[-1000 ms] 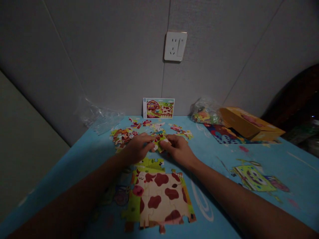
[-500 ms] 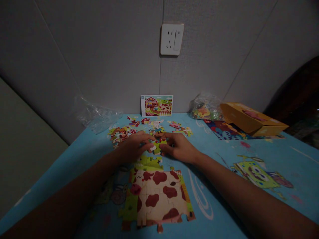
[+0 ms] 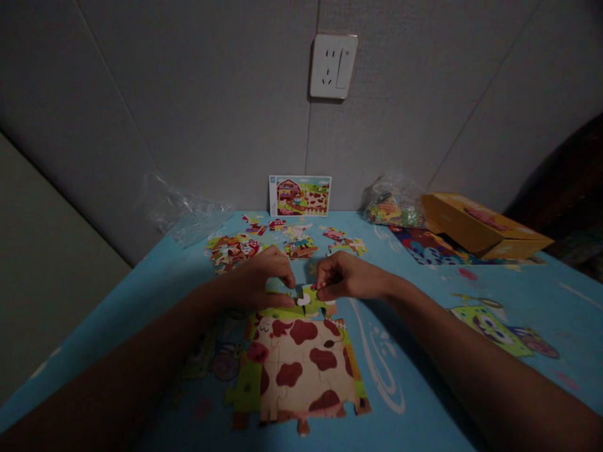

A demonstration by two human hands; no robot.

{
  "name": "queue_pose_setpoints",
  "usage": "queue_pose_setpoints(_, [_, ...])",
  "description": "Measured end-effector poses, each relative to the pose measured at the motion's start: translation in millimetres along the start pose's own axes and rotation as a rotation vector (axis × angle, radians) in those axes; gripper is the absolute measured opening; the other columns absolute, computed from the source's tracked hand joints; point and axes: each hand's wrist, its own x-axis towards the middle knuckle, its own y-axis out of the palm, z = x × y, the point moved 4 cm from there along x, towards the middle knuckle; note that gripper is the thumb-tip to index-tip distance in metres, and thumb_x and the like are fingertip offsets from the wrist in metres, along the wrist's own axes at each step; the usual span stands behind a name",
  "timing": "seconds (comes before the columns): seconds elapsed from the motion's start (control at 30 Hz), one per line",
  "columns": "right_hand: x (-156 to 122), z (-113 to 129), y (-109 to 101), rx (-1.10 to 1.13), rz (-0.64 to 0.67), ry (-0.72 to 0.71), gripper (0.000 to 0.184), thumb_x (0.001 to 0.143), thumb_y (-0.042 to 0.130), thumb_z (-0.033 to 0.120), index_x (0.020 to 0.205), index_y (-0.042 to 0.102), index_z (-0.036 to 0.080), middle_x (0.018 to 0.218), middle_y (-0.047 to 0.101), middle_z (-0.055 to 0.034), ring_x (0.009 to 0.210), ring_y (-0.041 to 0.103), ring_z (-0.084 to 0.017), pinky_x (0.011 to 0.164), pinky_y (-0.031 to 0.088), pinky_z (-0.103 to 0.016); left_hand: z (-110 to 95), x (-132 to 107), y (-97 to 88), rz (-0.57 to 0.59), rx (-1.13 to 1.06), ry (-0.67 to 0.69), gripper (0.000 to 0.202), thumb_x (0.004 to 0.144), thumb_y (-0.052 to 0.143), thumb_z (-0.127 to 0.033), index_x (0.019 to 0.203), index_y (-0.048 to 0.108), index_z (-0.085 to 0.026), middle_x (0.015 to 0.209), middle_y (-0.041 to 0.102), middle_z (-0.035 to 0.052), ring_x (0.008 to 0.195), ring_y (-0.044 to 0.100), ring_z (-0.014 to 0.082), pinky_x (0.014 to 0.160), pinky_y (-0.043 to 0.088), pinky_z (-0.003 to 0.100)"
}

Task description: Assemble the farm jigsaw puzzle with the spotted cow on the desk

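The left hand (image 3: 259,285) and right hand (image 3: 348,279), both pinching a green piece (image 3: 308,300), have carried it from the loose pieces (image 3: 235,248) to the top edge of the cow puzzle (image 3: 301,370).

Both my forearms reach forward low over the desk (image 3: 164,276), angling toward each other. My left hand (image 3: 257,285) is palm down, thumb and forefinger pinched together. My right hand (image 3: 346,279) faces it, knuckles up, fingers (image 3: 324,285) curled into a pinch, just apart from the left.
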Motion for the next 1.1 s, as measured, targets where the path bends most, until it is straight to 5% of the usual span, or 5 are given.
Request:
queue_pose_setpoints(0.3, [-3,-1,-4,-0.092,0.064,-0.025,0.015,0.064,0.072,0.024,0.068,0.061,0.015,0.059,0.055,0.0039,0.055,0.047,-0.01,0.053,0.035,-0.023,-7,3,9.6,0.032,0.059,-0.01,0.025,0.079,0.074,-0.043,0.093,0.07,-0.023,0.093,0.064,0.0043,0.097,0.051,0.0226,0.086,0.037,0.035])
queue_pose_setpoints(0.6, [-7,3,-4,-0.277,0.036,0.005,0.015,0.067,0.072,0.023,0.073,0.061,0.015,0.061,0.055,0.004,0.055,0.047,-0.009,0.053,0.033,-0.023,-14,6,11.2,0.013,-0.021,-0.006,0.05,0.074,0.078,-0.046,0.116,0.061,-0.024,0.107,0.063,0.0068,0.102,0.05,0.0248,0.093,0.04,0.039])
queue_pose_setpoints(0.8, [-8,10,-3,-0.492,-0.024,-0.024,0.018,0.068,0.075,0.023,0.081,0.066,0.014,0.067,0.061,0.0022,0.059,0.051,-0.01,0.057,0.035,-0.023,-17,7,16.1,0.04,0.014,0.061,0.023,0.078,0.076,-0.034,0.101,0.074,-0.032,0.108,0.059,0.0054,0.106,0.05,0.0233,0.095,0.039,0.039])
queue_pose_setpoints(1.1, [-9,13,-3,-0.597,-0.075,0.029,0.021,0.066,0.076,0.028,0.082,0.07,0.016,0.073,0.067,-0.0011,0.062,0.055,-0.013,0.056,0.034,-0.023,-13,5,16.9,0.032,0.054,0.087,0.018,0.077,0.078,-0.034,0.095,0.078,-0.032,0.108,0.057,0.0063,0.106,0.047,0.0235,0.096,0.037,0.04])
